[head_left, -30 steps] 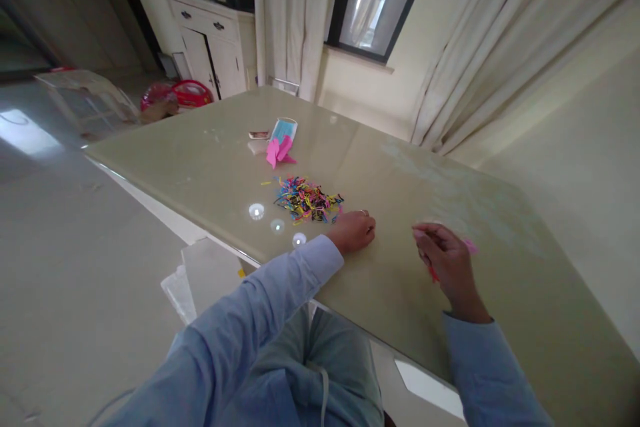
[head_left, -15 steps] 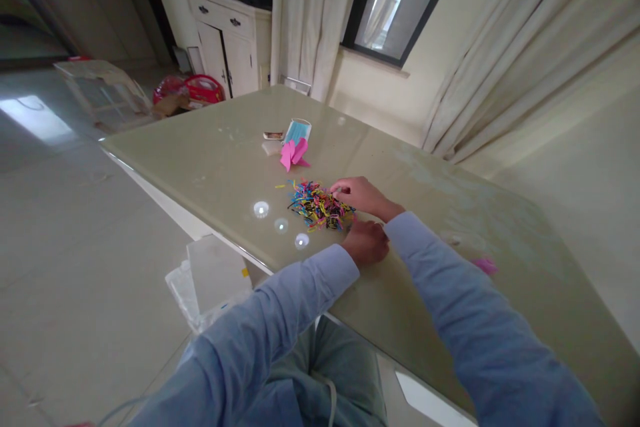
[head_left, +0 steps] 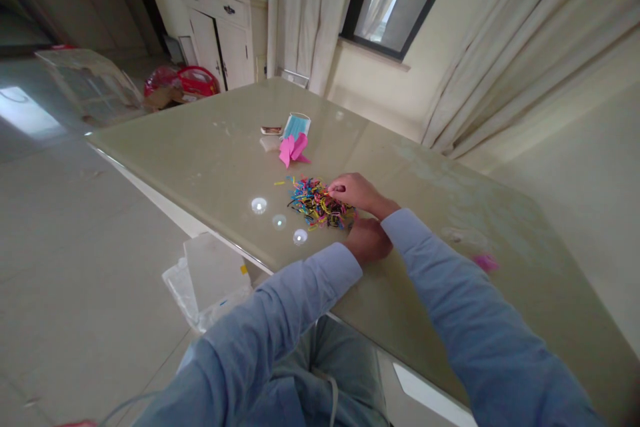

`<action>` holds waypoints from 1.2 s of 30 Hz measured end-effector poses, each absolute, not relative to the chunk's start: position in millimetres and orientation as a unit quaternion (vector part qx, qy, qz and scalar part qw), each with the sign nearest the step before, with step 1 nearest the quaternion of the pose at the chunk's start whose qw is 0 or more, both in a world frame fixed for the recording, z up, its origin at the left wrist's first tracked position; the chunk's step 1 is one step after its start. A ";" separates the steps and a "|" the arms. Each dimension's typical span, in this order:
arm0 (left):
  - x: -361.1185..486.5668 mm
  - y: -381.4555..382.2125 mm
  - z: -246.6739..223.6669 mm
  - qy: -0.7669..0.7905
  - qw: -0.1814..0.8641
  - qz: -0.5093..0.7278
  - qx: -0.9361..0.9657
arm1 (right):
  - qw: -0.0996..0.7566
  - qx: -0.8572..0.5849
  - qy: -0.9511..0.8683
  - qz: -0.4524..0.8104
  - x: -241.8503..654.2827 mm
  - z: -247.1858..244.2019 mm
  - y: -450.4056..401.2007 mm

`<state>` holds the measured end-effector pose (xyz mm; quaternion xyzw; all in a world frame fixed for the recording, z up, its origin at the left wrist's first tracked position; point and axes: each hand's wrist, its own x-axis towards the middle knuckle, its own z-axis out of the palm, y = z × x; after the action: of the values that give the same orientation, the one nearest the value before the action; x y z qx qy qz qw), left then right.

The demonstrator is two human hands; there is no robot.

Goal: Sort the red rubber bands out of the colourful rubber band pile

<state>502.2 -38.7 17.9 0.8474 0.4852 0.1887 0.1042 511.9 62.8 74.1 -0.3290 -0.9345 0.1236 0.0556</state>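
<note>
Coloured strips (head_left: 316, 204): heaped and tangled on the tabletop (head_left: 200, 167), close by both hands; best drawn out singly, by a loose end.
Right hand (head_left: 356, 191): at the right side of the heap, fingertips close together; cannot tell whether grasping a strip; best kept light, to avoid dragging neighbours.
Left hand (head_left: 367, 240): curled, partly hidden; cannot tell the grip.
Pink folded piece (head_left: 294, 148): beyond the heap, apart from both hands.

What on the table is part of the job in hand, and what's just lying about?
In the job:
coloured strips, piled
right hand, at the pile
left hand, close by

Probably just lying about:
mask
pink pieces, by the mask
pink bit, off to the right
</note>
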 end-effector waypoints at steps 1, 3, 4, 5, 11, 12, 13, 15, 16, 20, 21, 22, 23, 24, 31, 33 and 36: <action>502.1 -39.1 19.2 0.488 0.109 0.190 0.845 | 0.068 -0.325 -0.932 0.148 515.4 74.7 61.9; 501.8 -39.3 21.0 0.489 0.119 0.187 0.844 | 0.083 -0.312 -0.923 0.208 521.8 75.4 60.6; 501.5 -39.1 21.7 0.489 0.120 0.186 0.844 | 0.085 -0.305 -0.919 0.236 524.5 75.2 60.5; 501.1 -38.9 22.3 0.488 0.120 0.184 0.845 | 0.084 -0.299 -0.914 0.259 526.9 74.7 60.8; 496.6 -39.3 27.4 0.494 0.121 0.177 0.843 | 0.096 -0.314 -0.899 0.290 533.5 68.8 65.0; 496.1 -39.4 27.8 0.494 0.121 0.177 0.842 | 0.099 -0.317 -0.898 0.289 533.2 68.4 64.7; 495.9 -39.3 27.8 0.494 0.121 0.176 0.843 | 0.102 -0.319 -0.898 0.286 532.3 68.3 64.0; 496.1 -38.6 26.6 0.492 0.121 0.175 0.844 | 0.109 -0.323 -0.901 0.269 529.0 68.8 61.7; 496.4 -38.0 25.4 0.490 0.121 0.173 0.846 | 0.110 -0.323 -0.903 0.261 526.8 69.2 60.4; 497.7 -36.6 22.0 0.486 0.119 0.171 0.849 | 0.075 -0.316 -0.911 0.255 518.7 69.8 57.3; 497.8 -36.7 22.0 0.485 0.118 0.172 0.850 | 0.062 -0.314 -0.913 0.254 518.0 69.5 57.4; 497.8 -36.9 22.4 0.484 0.117 0.172 0.850 | 0.051 -0.312 -0.916 0.248 517.9 69.2 57.8; 497.8 -37.1 23.0 0.482 0.118 0.173 0.851 | 0.042 -0.310 -0.919 0.239 518.5 68.7 58.3; 497.8 -37.3 23.5 0.480 0.118 0.176 0.851 | 0.032 -0.307 -0.924 0.227 519.7 68.2 58.9; 500.7 -33.8 17.2 0.479 0.095 0.172 0.855 | 0.051 -0.293 -0.940 0.165 527.3 64.7 57.1; 501.5 -32.3 14.7 0.474 0.085 0.173 0.859 | 0.059 -0.289 -0.943 0.151 527.2 65.5 55.4; 501.5 -31.7 14.2 0.476 0.089 0.183 0.855 | 0.073 -0.290 -0.944 0.141 527.5 69.9 53.3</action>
<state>501.5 -31.7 14.2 0.8554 0.4761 0.1834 0.0893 527.5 53.3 69.9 -0.2904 -0.9436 0.1413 0.0726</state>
